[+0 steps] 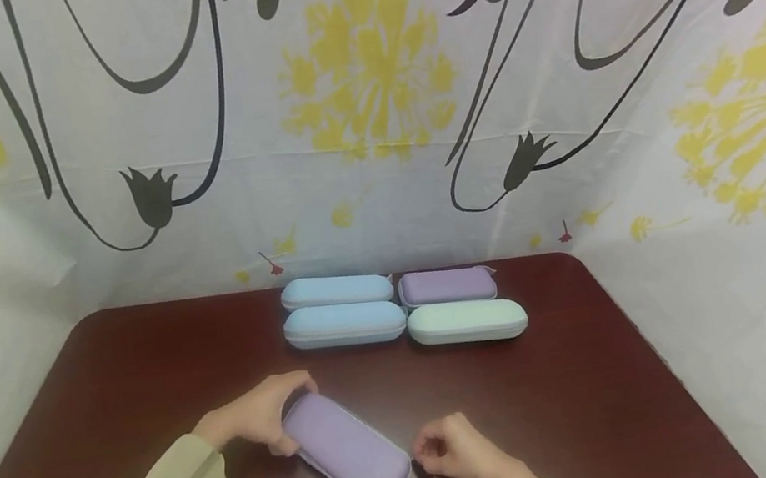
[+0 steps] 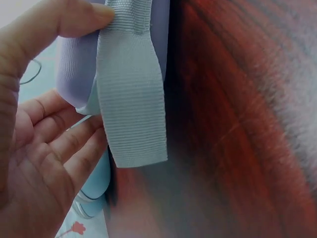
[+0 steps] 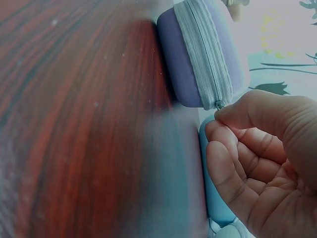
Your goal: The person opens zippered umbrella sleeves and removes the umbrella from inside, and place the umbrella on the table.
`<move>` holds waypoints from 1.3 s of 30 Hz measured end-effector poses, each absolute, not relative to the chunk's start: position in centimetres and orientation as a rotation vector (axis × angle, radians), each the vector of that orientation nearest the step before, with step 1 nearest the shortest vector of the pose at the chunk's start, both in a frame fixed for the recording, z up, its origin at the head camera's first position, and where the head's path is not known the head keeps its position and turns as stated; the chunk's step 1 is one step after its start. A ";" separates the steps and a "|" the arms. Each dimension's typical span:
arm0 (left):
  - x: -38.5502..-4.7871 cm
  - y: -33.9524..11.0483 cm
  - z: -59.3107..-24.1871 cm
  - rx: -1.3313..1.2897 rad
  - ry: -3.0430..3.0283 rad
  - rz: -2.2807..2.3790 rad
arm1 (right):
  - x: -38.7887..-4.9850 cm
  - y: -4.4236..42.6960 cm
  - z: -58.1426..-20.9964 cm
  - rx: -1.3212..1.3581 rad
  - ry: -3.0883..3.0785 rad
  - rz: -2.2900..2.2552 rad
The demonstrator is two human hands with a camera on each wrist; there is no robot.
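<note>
A purple zippered case (image 1: 348, 451) lies at a slant on the dark table between the two hands. The left hand (image 1: 260, 416) grips its far left end, thumb on the near side and fingers round the far side. In the left wrist view a grey fabric strap (image 2: 132, 99) hangs from that end, beside the thumb of the left hand (image 2: 54, 124). At the case's near right end, the right hand (image 1: 464, 452) has thumb and forefinger together. The right wrist view shows the right hand (image 3: 262, 158) pinching the zipper pull (image 3: 219, 105) at the corner of the case (image 3: 181, 59).
Toward the table's back edge lie two light blue cases (image 1: 337, 290), a smaller purple case (image 1: 447, 286) and a mint green case (image 1: 468, 321), close together. Behind the dark red table (image 1: 591, 390) hangs a white cloth (image 1: 217, 250) with yellow and grey plant patterns.
</note>
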State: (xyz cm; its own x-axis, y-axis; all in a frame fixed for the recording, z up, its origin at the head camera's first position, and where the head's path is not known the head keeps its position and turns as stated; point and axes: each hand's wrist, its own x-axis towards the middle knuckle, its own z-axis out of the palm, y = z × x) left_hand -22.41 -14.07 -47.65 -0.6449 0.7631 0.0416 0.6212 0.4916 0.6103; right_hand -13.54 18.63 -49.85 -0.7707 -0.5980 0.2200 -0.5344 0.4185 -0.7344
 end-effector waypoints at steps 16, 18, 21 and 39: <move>-18.7 -14.8 -49.0 1.022 2.794 0.996 | -13.1 18.8 -49.7 -0.939 2.606 -1.321; -18.2 -14.8 -49.2 0.969 2.814 1.005 | -13.1 18.8 -49.7 -0.950 2.624 -1.316; -17.4 -14.7 -49.4 0.902 2.839 1.023 | -12.9 18.9 -49.7 -0.954 2.637 -1.307; -14.0 -12.2 -49.9 0.462 3.048 1.101 | -11.5 18.0 -49.3 -0.637 2.797 -1.335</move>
